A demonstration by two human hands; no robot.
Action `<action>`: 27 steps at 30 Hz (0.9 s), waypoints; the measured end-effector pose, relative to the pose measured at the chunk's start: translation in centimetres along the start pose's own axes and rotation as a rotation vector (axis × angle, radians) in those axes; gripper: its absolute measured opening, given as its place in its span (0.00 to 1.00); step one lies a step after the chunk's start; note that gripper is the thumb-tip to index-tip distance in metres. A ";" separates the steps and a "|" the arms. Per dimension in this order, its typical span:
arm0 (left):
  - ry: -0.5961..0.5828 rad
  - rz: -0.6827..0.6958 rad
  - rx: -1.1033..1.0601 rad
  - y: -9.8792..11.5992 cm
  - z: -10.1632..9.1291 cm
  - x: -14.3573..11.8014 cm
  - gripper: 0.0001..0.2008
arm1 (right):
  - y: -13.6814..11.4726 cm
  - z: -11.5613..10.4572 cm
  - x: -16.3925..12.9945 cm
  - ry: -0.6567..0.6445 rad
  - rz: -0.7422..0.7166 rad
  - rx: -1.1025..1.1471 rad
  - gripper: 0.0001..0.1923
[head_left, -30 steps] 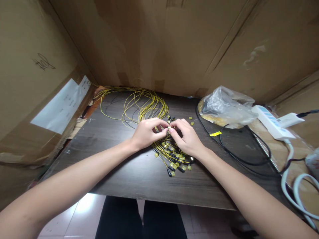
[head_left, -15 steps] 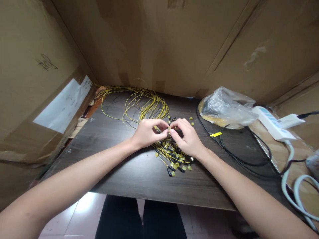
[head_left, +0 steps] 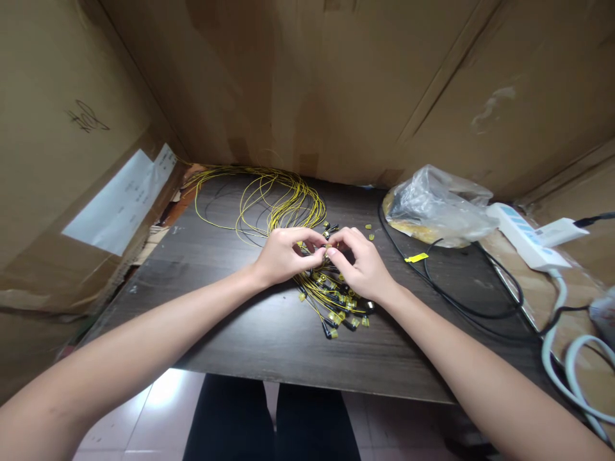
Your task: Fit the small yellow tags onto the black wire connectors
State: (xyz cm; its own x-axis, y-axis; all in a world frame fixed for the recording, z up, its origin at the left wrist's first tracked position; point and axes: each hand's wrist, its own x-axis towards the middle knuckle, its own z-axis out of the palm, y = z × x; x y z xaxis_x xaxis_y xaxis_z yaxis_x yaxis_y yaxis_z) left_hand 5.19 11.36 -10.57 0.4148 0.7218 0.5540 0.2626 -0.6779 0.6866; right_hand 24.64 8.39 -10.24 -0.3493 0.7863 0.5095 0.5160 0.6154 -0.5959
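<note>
My left hand (head_left: pixel 283 256) and my right hand (head_left: pixel 362 266) meet fingertip to fingertip over a dark wooden table (head_left: pixel 230 320). Between the fingertips both hands pinch one small connector end (head_left: pixel 327 250) of a thin yellow cable. Under the hands lies a bundle of yellow cables (head_left: pixel 278 202) that loops toward the back left. Its several black and yellow connector ends (head_left: pixel 339 314) fan out just below my right hand. A few loose yellow caps (head_left: pixel 369 232) lie behind the right hand.
Cardboard walls (head_left: pixel 336 83) close in the back and both sides. A clear plastic bag (head_left: pixel 437 205) sits at the back right beside a white power strip (head_left: pixel 526 237). A black cord (head_left: pixel 461 304) and white cables (head_left: pixel 571 371) lie at the right. A yellow tag (head_left: pixel 416 258) lies near the cord.
Both hands stay in place; only the fingertips shift slightly on the connector end.
</note>
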 end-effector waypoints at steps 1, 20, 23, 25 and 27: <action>-0.006 0.014 0.002 0.0 0.0 0.0 0.05 | 0.0 0.0 0.0 0.000 0.007 0.008 0.05; -0.030 0.059 0.020 0.1 0.1 -0.1 0.05 | 0.4 0.0 0.0 -0.058 0.053 -0.009 0.16; -0.021 0.050 0.022 0.1 0.2 -0.1 0.05 | 0.3 0.1 -0.1 -0.077 0.068 -0.028 0.19; -0.012 0.010 0.014 0.0 0.2 -0.1 0.05 | 0.2 0.1 0.0 -0.053 0.059 -0.016 0.14; -0.007 -0.021 0.005 0.0 0.2 0.0 0.05 | 0.1 0.0 0.0 -0.014 0.045 0.008 0.08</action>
State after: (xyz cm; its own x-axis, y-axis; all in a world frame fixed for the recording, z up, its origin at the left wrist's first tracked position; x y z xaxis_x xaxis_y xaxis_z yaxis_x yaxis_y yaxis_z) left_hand 5.36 11.35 -10.72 0.4155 0.7347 0.5363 0.2757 -0.6636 0.6955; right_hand 24.68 8.47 -10.35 -0.3368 0.8141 0.4731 0.5251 0.5794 -0.6233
